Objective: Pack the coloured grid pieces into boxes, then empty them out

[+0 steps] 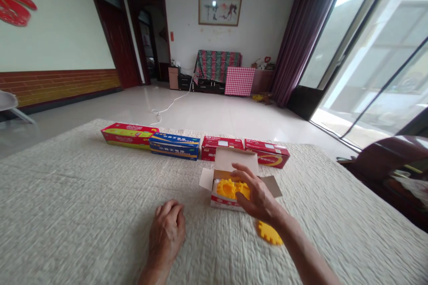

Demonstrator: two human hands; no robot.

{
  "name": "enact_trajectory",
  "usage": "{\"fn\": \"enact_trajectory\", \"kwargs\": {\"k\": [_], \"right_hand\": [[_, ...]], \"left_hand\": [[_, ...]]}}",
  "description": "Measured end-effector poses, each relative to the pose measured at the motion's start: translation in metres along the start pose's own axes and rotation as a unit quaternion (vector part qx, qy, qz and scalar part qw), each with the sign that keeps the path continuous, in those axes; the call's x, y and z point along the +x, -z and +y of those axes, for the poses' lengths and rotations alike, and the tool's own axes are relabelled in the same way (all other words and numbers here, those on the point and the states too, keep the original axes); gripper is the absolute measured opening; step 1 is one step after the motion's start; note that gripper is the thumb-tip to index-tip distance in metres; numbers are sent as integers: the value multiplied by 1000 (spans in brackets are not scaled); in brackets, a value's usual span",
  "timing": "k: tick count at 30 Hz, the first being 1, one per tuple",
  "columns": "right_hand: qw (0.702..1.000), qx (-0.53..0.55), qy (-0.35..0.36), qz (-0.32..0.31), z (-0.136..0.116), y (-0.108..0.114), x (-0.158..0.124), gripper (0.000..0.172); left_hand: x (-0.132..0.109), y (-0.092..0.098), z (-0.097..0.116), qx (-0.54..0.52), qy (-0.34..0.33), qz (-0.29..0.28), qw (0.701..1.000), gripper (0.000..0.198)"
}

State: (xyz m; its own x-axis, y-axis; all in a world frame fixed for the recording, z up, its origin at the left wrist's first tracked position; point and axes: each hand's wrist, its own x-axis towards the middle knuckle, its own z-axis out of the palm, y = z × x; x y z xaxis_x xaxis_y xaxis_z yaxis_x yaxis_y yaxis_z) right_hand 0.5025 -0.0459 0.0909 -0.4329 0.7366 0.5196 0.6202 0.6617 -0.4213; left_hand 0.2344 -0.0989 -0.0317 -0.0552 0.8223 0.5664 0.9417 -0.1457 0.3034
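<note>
An open carton stands upright on the quilted cloth, its lid raised at the back and its side flaps spread. Inside it are yellow toothed plastic pieces, one of them ring-shaped. My right hand is over the right part of the carton, thumb and fingers apart, with nothing seen in its grasp. It hides some of the contents. Under my right forearm a flat yellow toothed piece lies on the cloth, partly covered. My left hand rests on the cloth left of the carton, fingers curled in, nothing visible in it.
Along the far side of the quilted cloth stand a red and yellow-green box, a blue box and two red boxes. A dark red armchair is at the right. A white cable runs over the tiled floor.
</note>
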Motion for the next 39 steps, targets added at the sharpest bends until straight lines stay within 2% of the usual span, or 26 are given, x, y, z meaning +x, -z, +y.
{"fn": "enact_trajectory", "kwargs": {"k": [3, 7, 9, 11, 15, 19, 26, 29, 34, 39], "right_hand": [[997, 12, -10, 75, -8, 8, -23, 31], [986, -38, -47, 156, -8, 17, -76, 16], [981, -76, -74, 161, -2, 16, -102, 13], [980, -100, -100, 138, 7, 11, -123, 15], [980, -95, -154, 84, 21, -3, -143, 27], [981, -88, -164, 45, 26, -9, -147, 24], [979, -110, -161, 55, 31, -7, -147, 25], [982, -106, -143, 60, 31, -3, -146, 20], [985, -106, -97, 92, 7, 17, -138, 20], [981, -119, -76, 132, -18, 30, -98, 19]], "left_hand": [[0, 0, 1, 1, 2, -1, 1000, 26], [1, 0, 2, 1, 6, -3, 1000, 26], [1, 0, 2, 3, 10, -2, 1000, 26], [1, 0, 2, 5, 9, 0, 1000, 26], [0, -2, 0, 17, 2, 5, 1000, 27], [0, -2, -2, 20, 0, 7, 1000, 27], [0, -2, -2, 15, -3, 7, 1000, 27], [0, -2, -2, 16, -6, 10, 1000, 27], [-1, -2, -2, 15, -6, 8, 1000, 26], [0, -4, -3, 11, -10, 9, 1000, 27]]}}
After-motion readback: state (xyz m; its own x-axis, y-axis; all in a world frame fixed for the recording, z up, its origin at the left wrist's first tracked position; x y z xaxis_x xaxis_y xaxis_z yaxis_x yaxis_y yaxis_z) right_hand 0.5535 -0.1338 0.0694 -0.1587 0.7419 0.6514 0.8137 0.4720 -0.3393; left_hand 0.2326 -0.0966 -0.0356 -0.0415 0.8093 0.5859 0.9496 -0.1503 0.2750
